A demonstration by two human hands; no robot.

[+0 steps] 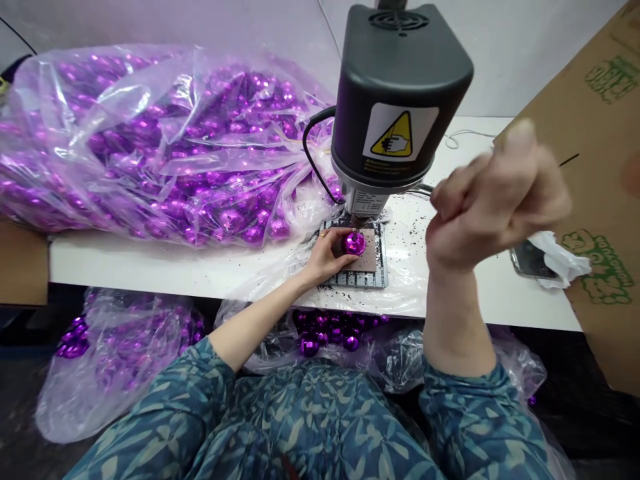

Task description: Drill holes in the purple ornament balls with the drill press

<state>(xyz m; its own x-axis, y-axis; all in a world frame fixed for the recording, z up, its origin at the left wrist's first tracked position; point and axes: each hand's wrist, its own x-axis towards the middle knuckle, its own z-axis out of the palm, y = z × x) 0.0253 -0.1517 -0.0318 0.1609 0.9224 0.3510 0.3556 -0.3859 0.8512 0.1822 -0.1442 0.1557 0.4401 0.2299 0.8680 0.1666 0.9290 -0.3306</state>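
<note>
A shiny purple faceted ball (355,243) is pinched between the thumb and fingers of my left hand (327,253). It sits on a small brown board over the grey slotted base (381,270) of a drill press. The bit meets the top of the ball; whether it has entered cannot be made out. Above stands the dark motor housing (400,73) with a yellow warning label. To its right my raised right hand (500,200), blurred, is closed in a fist around the press lever (424,189). Most of that lever is hidden by the fingers.
A large clear bag (165,147) full of purple balls fills the left of the white table (135,267). More purple balls (330,330) lie in plastic below the front edge. Dark shavings surround the base. At right are a phone (533,260), a tissue (563,260) and a cardboard box (600,220).
</note>
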